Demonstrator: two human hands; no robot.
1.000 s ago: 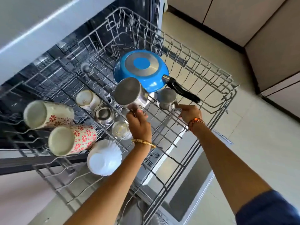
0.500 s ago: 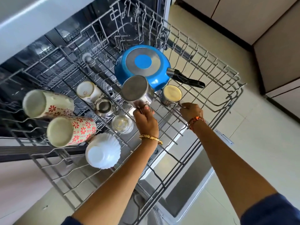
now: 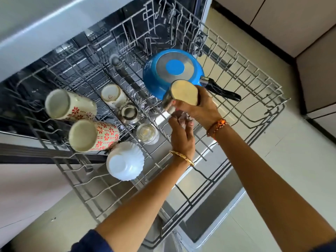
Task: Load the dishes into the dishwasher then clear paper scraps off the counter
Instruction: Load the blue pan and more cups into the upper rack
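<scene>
Far left of the pulled-out rack (image 3: 258, 77): two flowered mugs (image 3: 71, 104) lying on their sides. Next, a white bowl (image 3: 125, 160) upside down, a small glass (image 3: 146, 132) beside it. Mid-rack, left hand (image 3: 181, 137), fingers loosely bent, touching a steel cup (image 3: 181, 95). Right hand (image 3: 201, 108) wrapped around that cup, just in front of the upturned blue pan (image 3: 172, 70).

Pale tiled floor (image 3: 300, 170) spreads right of and below the grip; beige cabinet doors (image 3: 291, 20) stand beyond, upper right.
</scene>
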